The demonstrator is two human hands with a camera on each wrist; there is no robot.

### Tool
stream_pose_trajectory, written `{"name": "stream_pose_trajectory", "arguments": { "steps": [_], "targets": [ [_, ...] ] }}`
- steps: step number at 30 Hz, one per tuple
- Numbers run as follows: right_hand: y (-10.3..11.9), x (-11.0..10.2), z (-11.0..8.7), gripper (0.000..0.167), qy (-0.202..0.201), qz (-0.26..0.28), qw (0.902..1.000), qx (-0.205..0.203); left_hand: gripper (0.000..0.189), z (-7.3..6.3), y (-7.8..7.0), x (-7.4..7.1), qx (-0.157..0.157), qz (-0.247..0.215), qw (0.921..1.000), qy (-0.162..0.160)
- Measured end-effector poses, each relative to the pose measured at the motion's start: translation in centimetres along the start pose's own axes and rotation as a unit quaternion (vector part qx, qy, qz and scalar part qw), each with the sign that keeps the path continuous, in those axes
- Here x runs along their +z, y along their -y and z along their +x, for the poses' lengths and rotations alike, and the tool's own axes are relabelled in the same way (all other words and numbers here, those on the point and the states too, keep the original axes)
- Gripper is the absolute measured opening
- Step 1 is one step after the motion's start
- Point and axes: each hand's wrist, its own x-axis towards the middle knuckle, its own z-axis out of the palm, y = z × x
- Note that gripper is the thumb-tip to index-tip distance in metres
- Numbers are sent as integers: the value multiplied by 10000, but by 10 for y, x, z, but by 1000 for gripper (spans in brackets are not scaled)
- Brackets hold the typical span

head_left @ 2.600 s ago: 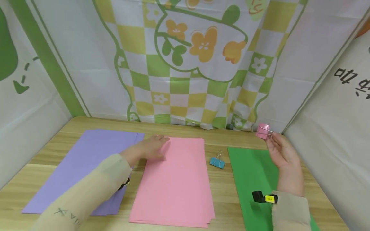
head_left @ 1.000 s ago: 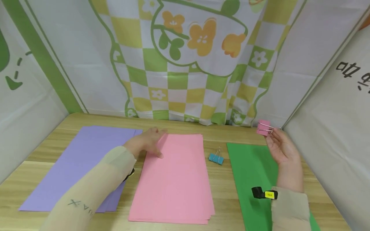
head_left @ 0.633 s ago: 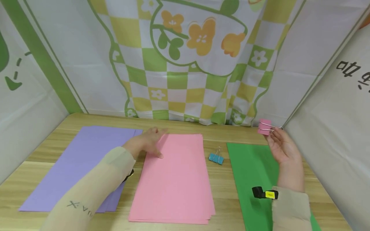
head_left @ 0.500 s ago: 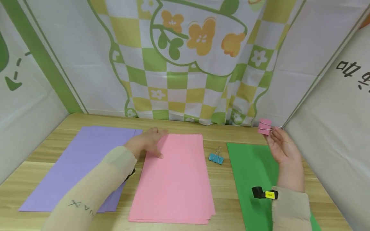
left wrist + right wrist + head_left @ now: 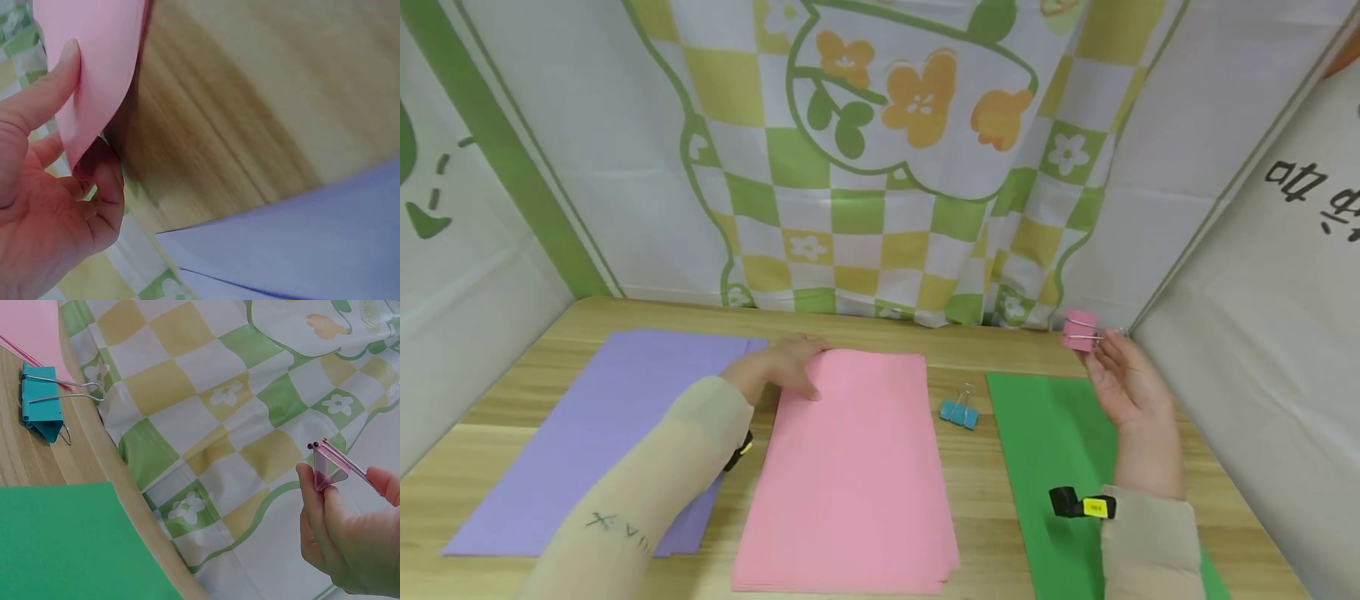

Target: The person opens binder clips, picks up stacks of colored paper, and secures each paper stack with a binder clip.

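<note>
A stack of pink paper (image 5: 850, 475) lies in the middle of the table. My left hand (image 5: 782, 367) grips its far left corner. In the left wrist view the thumb presses on top of the pink sheets (image 5: 100, 69) and curled fingers (image 5: 109, 194) are underneath, with the corner raised and bent. My right hand (image 5: 1131, 379) holds a pink binder clip (image 5: 1080, 331) in the air above the far end of the green paper. In the right wrist view, thumb and fingers pinch this clip (image 5: 328, 467) by its wire handles.
A blue binder clip (image 5: 959, 414) lies between the pink stack and the green paper (image 5: 1060, 467). Purple paper (image 5: 602, 433) lies on the left. Behind the wooden table (image 5: 977, 533) hangs a checkered curtain (image 5: 865, 208), and white cloth walls stand on both sides.
My left hand, earlier resting at the pink stack's far left edge, now has the corner lifted, and the sheets bow slightly. The right hand still holds the pink binder clip in nearly the same place.
</note>
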Motion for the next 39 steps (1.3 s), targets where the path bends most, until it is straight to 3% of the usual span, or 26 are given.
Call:
{"name": "stream_pose_trajectory", "arguments": {
  "steps": [2, 11, 16, 19, 23, 28, 35, 39],
  "targets": [
    [0, 1, 1, 86, -16, 34, 10000, -12, 79, 2, 2, -2, 69, 96, 9999, -90],
    [1, -2, 0, 64, -60, 138, 9998, -98, 76, 3, -5, -4, -410, -342, 9985, -136],
    [-3, -8, -2, 17, 184, 231, 9995, -140, 60, 4, 4, -4, -188, -375, 9986, -326],
    [-4, -10, -3, 10, 307, 488, 9983, -128, 49, 1, 13, -7, 4, -933, 9946, -459],
    [-4, -9, -3, 11, 406, 671, 9967, -185, 32, -4, 25, -13, -45, -2130, 9757, -514],
    [-2, -8, -2, 15, 488, 913, 9945, -150, 38, -13, 31, -17, -361, -3144, 9483, -228],
    [-1, -8, -1, 19, 378, 1163, 9925, -40, 67, -25, 27, -12, -575, -4010, 9135, 374],
    [-2, -7, -1, 20, 367, 1002, 9943, -78, 67, -27, 27, -6, -473, -4248, 9029, 454]
  ]
}}
